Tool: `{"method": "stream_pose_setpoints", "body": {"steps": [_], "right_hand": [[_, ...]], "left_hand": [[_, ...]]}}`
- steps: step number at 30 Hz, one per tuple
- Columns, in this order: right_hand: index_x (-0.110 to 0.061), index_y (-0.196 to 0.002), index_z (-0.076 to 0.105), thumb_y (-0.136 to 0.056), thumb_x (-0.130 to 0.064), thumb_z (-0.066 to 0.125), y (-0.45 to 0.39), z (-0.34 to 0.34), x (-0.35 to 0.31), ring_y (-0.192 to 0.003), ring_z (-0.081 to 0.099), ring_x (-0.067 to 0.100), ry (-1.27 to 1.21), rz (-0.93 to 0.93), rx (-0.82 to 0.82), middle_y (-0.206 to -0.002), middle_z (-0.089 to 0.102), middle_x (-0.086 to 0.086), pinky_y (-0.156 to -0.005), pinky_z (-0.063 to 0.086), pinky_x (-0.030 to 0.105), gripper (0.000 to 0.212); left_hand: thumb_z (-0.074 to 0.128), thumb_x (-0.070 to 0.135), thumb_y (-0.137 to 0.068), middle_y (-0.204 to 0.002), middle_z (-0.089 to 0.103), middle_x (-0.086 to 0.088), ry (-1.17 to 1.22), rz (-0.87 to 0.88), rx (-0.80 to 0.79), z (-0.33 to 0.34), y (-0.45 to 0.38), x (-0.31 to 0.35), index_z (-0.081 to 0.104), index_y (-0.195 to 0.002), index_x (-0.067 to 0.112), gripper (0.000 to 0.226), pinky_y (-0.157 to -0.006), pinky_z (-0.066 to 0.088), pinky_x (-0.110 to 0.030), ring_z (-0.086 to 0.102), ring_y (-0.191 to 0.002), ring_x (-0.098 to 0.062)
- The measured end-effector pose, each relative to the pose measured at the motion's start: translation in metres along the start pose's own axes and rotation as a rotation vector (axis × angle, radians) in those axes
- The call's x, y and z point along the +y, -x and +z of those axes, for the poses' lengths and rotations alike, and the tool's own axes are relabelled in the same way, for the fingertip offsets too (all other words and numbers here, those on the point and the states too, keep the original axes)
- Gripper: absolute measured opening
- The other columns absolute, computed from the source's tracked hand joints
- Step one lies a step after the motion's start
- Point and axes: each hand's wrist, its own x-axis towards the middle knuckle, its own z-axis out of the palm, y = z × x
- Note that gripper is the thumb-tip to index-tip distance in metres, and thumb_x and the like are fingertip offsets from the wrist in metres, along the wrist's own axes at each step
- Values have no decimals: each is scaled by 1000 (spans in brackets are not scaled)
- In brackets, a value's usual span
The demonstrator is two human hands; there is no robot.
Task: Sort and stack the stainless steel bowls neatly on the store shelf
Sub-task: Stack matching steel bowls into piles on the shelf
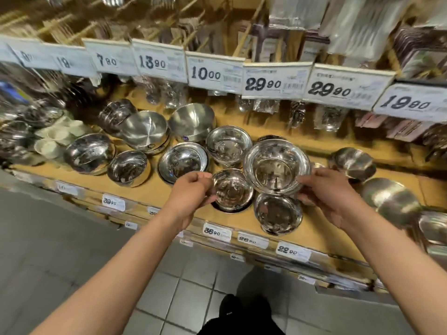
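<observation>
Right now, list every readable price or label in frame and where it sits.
"7 80": upper rail tag
"13 90": upper rail tag
"10 00": upper rail tag
"29 90": upper rail tag
"29 90": next upper rail tag
"19 80": rightmost upper rail tag
"36 90": bowl shelf edge tag
"26 90": bowl shelf edge tag
"22 90": bowl shelf edge tag
Far-left tags, barcodes and fine print: too blurred.
</observation>
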Motion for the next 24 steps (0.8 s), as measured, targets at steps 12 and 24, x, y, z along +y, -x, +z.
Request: {"method": "stream_pose_setpoints", "body": {"steps": [12,24], "right_hand": [[-1,-151,37,-95,-10,69,-1,120,20,-92,76,29,152,88,-183,-117,68,25,-79,63,34,65],[0,-110,67,-93,-3,62,-55,233,10,-77,74,25,264,-136,87,-110,72,22,-79,64,41,18]], "left_hand": [[62,-4,-91,-83,51,-6,-94,67,29,-54,-24,8,52,-78,14,25,-71,62,-29,60,-81,-16],[67,-5,-87,-81,63,-18,-282,94,-11,-137,-123,59,62,-90,4,11,-52,55,-26,62,-63,-22]]}}
